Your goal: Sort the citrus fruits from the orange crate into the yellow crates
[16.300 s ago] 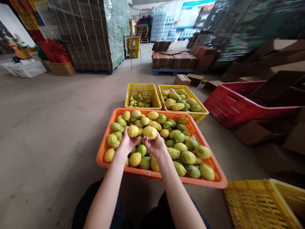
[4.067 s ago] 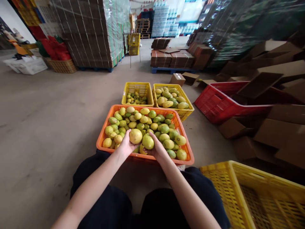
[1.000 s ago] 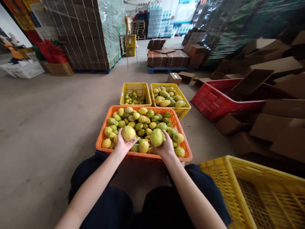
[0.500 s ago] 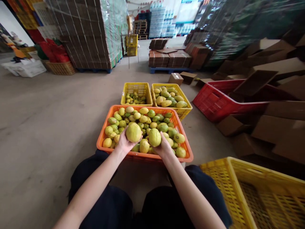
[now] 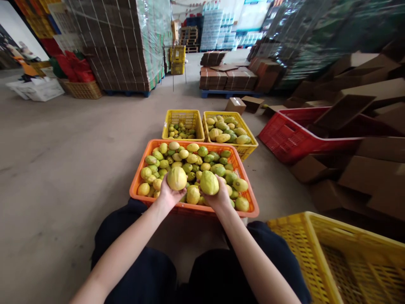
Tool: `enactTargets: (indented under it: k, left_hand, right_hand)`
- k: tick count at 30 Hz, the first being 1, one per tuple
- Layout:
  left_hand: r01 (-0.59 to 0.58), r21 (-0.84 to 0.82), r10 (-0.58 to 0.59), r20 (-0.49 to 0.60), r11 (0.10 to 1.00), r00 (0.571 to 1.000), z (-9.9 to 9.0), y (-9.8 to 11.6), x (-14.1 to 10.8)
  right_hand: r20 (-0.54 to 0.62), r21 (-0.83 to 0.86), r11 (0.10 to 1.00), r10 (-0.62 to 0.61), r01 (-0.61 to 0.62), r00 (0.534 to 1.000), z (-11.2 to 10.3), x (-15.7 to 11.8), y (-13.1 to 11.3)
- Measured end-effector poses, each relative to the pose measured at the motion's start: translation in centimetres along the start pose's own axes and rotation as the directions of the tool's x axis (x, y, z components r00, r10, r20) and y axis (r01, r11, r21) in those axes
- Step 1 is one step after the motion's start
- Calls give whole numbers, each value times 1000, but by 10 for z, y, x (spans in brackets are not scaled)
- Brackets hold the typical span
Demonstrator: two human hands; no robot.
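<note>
My left hand [image 5: 170, 196] is closed around the underside of a round yellow papaya [image 5: 176, 178], palm turned up. A greener, ribbed papaya [image 5: 209, 183] sits in my right hand [image 5: 222, 196], whose fingers wrap its far and right side. Both fruits are held side by side, a little apart, above an orange crate [image 5: 140, 169]. That crate holds many loose yellow and green papayas [image 5: 192, 158] and rests just in front of my knees. The fingertips beneath each fruit are partly hidden.
Behind the orange crate stand two yellow crates [image 5: 201, 126] with more papayas. A large yellow crate [image 5: 308, 236] is near my right knee. To the right, a red crate [image 5: 281, 139] adjoins piled cardboard boxes [image 5: 373, 169]. Wrapped pallet stacks [image 5: 110, 46] stand farther back.
The papaya in my right hand has turned and shifted slightly right. The left papaya has also turned a little in my hand. The view has shifted slightly.
</note>
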State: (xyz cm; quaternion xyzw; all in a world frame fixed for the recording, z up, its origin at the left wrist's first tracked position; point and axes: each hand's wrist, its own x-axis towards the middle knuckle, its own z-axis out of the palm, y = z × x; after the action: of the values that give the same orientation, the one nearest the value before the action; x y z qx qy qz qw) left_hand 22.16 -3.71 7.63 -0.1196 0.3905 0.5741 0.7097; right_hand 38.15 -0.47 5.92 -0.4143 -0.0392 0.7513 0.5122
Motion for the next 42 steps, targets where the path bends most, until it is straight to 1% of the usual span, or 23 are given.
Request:
enactTargets:
  k: [2, 4, 7, 10, 13, 16, 19, 22, 24, 26, 28, 30, 34, 37, 40, 42]
  left_hand:
    - [-19, -14, 19, -4, 1000, 1000, 1, 1, 2]
    - [-25, -4, 25, 23, 1000, 999, 3, 3, 3]
    - [-18, -7, 18, 49, 1000, 999, 6, 7, 1]
    - [-23, -19, 24, 53, 1000, 998, 6, 9, -1]
    - [-45, -8, 45, 60, 999, 997, 6, 9, -3]
    - [-80, -9, 81, 52, 997, 995, 7, 8, -4]
    - [-146, 1, 146, 63, 989, 987, 9, 10, -4]
    - [-231, 77, 217, 149, 970, 965, 10, 11, -4]
    - [-306, 152, 267, 232, 940, 935, 9, 10, -4]
    - [-386, 224, 308, 314, 895, 898, 8, 8, -3]
    - [-436, 279, 319, 380, 856, 868, 6, 6, -3]
    - [-441, 314, 297, 413, 841, 861, 6, 4, -4]
    - [-401, 325, 250, 417, 857, 874, 7, 4, -10]
    - [-365, 281, 240, 395, 887, 887, 10, 6, -14]
    - [-285, 187, 219, 312, 940, 924, 12, 9, -16]
    - [-198, 79, 179, 202, 977, 963, 12, 11, -17]
  right_hand:
    - [-25, -18, 999, -43, 43, 999, -4, 9, 4]
    - [-32, -26, 996, -80, 79, 996, -9, 16, 8]
    - [0, -13, 998, -63, 63, 998, -12, 21, 10]
    - [39, -24, 1000, 4, -3, 999, -8, 14, 7]
    - [32, -37, 998, 44, -42, 999, -2, 5, 2]
    - [44, -23, 999, 27, -26, 999, 2, 0, 0]
    - [104, 3, 999, -41, 41, 994, 3, 1, 2]
    - [137, -10, 993, -117, 120, 984, 2, 4, 7]
    - [157, -48, 984, -160, 170, 975, 3, 4, 9]
    - [201, -86, 968, -214, 235, 956, 3, 4, 11]
    - [251, -101, 950, -262, 295, 932, 5, 2, 11]
    - [284, -93, 943, -283, 320, 916, 6, 0, 12]
    - [289, -85, 944, -282, 318, 915, 10, -7, 12]
    - [284, -90, 951, -262, 297, 922, 14, -9, 13]
    - [261, -100, 962, -220, 252, 940, 18, -10, 13]
    - [210, -96, 978, -163, 186, 964, 20, -9, 12]
